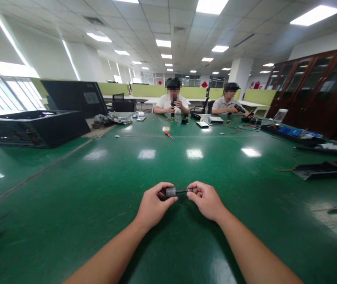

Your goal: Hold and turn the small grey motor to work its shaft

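Note:
Between my two hands is a small motor (171,192), a grey metal cylinder with a thin dark shaft (181,191) pointing right. My left hand (155,203) grips the cylinder between thumb and fingers. At the far end of the shaft, the thumb and fingertips of my right hand (206,200) are closed in a pinch, partly hiding the tip. The motor lies roughly level, just above the green tabletop (168,165).
An orange screwdriver (168,135) lies farther off. At left stands an open black computer case (47,128). Black trays (328,169) and parts line the right side. Two people (172,102) sit across the table, handling dark objects, with small parts and boxes before them.

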A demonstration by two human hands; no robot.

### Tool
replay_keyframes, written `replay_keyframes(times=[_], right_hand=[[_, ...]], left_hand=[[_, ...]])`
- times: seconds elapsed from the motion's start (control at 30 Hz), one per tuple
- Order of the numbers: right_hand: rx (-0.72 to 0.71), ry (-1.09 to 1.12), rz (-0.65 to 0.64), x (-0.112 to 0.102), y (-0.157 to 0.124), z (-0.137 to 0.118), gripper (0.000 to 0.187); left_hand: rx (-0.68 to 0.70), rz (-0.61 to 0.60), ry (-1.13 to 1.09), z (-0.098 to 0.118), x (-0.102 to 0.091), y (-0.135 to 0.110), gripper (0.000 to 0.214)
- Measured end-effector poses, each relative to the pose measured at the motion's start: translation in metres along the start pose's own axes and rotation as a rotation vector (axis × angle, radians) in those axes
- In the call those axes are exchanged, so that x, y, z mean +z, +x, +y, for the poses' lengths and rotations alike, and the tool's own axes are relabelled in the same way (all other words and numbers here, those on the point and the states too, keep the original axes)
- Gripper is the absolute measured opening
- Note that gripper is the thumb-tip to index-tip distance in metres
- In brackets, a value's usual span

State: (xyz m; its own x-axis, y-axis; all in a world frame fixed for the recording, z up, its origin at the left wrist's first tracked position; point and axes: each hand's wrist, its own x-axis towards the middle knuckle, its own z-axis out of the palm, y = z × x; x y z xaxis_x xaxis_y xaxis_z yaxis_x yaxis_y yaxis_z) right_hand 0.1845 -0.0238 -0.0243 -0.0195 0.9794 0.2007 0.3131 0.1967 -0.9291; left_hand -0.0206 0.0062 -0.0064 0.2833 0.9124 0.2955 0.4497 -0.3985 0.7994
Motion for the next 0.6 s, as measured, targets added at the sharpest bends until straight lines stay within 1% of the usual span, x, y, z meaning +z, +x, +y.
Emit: replay_keyframes(times=[0.6], right_hand=[[0.013,0.016,0.021,-0.0016,0.0005,-0.0014,0.017]], left_hand=[[-0.009,0.012,-0.006,-0.0008,-0.0015,0.0012,0.032]])
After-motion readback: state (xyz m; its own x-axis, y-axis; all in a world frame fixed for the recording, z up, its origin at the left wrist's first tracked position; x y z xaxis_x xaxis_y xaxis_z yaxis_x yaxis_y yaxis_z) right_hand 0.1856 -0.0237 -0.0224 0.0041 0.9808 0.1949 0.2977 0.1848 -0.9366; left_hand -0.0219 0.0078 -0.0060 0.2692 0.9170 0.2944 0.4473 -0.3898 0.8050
